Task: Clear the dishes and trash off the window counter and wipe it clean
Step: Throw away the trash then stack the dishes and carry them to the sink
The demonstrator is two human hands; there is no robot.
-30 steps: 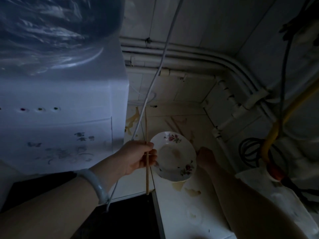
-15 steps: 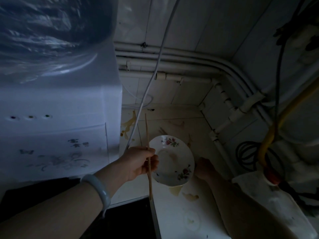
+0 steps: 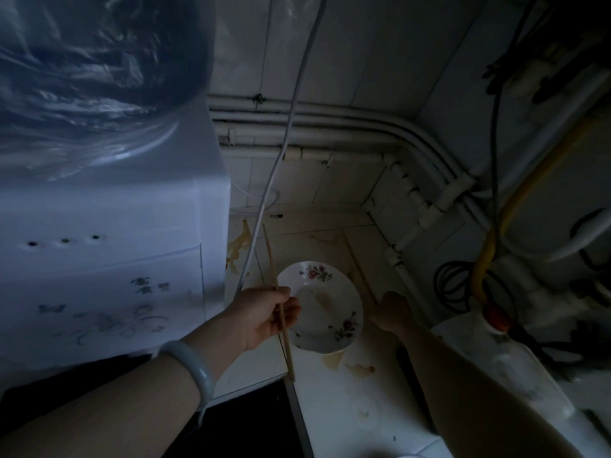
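Appliance point(image 3: 109, 259), white with a faint floral print and three small dots on its front, filled the left side of the view. Crumpled plastic sheeting point(image 3: 92, 77) covered a dark object on its top. Right of the appliance lay the tiled desk point(image 3: 330, 414), running into a corner. White pipes point(image 3: 330, 127) followed the walls behind it, and a white cable point(image 3: 291, 127) hung down in front of them. A yellow hose point(image 3: 489, 246) and a coiled black cable point(image 3: 453, 285) hung at the right. A clear jug point(image 3: 515, 358) with a red cap stood below them.

The plate point(image 3: 322, 309), white with flower sprigs, was held tilted above the desk, near its left edge. The left grip point(image 3: 264, 315), with a pale bangle point(image 3: 195, 368) on its wrist, was closed: thumb and curled fingers clamped the chopsticks point(image 3: 271, 259), and the fingertips met the plate's left rim. The right grip point(image 3: 391, 309) was low over the desk, just right of the plate. Its fingers were hidden, so its opening could not be told. A single chopstick point(image 3: 360, 279) ran from the corner to its thumb side. Brown stains point(image 3: 334, 361) marked the desk under the plate.
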